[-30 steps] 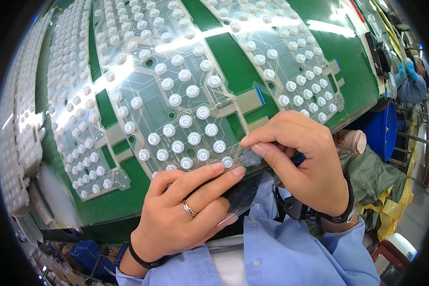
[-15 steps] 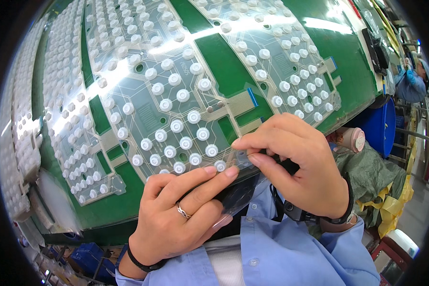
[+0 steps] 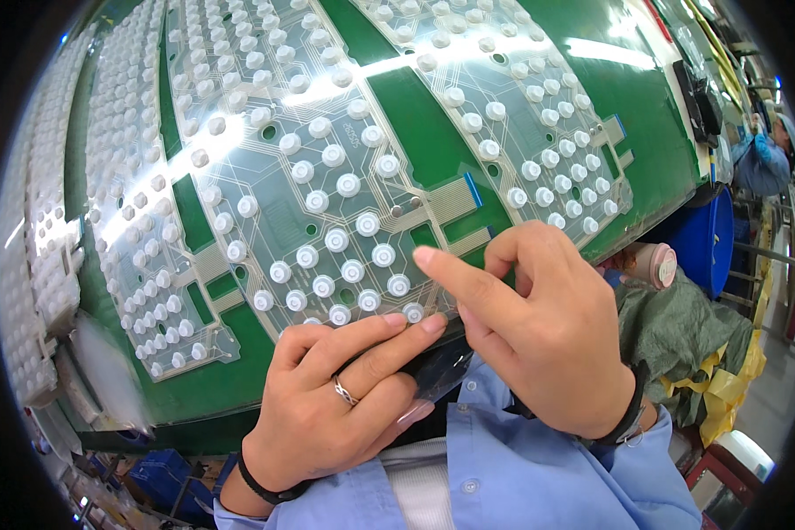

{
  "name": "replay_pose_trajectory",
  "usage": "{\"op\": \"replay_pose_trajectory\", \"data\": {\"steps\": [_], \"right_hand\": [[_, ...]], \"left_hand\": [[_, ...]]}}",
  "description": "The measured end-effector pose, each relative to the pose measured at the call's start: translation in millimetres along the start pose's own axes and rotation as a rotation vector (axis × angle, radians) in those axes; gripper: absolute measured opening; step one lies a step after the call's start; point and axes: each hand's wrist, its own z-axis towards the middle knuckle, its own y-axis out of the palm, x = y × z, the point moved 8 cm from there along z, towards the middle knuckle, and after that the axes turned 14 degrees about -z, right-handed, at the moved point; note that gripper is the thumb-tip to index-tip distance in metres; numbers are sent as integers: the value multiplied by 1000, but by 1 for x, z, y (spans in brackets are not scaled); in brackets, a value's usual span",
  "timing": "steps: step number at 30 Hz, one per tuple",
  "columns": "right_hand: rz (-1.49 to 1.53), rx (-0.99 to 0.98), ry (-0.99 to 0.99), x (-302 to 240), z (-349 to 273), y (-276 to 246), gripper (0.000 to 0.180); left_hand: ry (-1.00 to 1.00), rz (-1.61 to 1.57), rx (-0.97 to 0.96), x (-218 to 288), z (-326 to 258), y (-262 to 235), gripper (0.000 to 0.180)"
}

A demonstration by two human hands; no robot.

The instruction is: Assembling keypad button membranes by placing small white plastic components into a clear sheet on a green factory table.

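Note:
A clear keyboard membrane sheet (image 3: 287,216) with printed traces and rows of white rubber domes (image 3: 348,184) lies in front of me. My left hand (image 3: 336,393), with a ring on it, rests at the sheet's near edge. Its index and middle fingers stretch out flat beside the nearest domes, and it holds nothing visible. Over the sheet's near right corner is my right hand (image 3: 539,322). Its index finger points out toward the domes, below the ribbon tail (image 3: 450,199) with a blue end. The other fingers are curled, the thumb partly hidden, and nothing shows between them.
More domed membrane sheets lie to the left (image 3: 155,256) and right (image 3: 539,132) on the green tabletop (image 3: 415,132). Beyond the table's right edge are a blue bin (image 3: 711,238), a pink cylindrical container (image 3: 654,263) and a dark green bag (image 3: 689,322). Another person (image 3: 762,163) is at far right.
My right hand has let go of its pinch at the sheet's near corner, and its index finger now points out. The sheet has shifted slightly right and down. My left hand has barely moved.

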Motion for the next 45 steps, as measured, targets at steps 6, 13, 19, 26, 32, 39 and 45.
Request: {"op": "replay_pose_trajectory", "data": {"steps": [6, 13, 19, 26, 32, 39, 45], "right_hand": [[-69, 160, 53, 55, -4, -27, 57], [-130, 27, -25, 77, -34, -25, 49], [320, 581, 160, 126, -31, -79, 31], [-354, 100, -340, -27, 10, 15, 36], [-92, 64, -280, -23, 9, 6, 46], [-9, 49, -261, -27, 12, 4, 52], [-161, -25, -281, -54, 15, 25, 79]], "left_hand": [[40, -100, 19, -8, 2, 1, 22], [-85, -48, 4, -4, -34, -21, 22], [71, -171, 136, -2, -17, 5, 26], [28, 14, 406, 23, -80, -77, 18], [-581, 840, 766, 33, -219, -172, 30], [-877, 512, 598, -35, -245, -150, 52], [-846, 332, 656, -32, -252, -177, 51]]}}
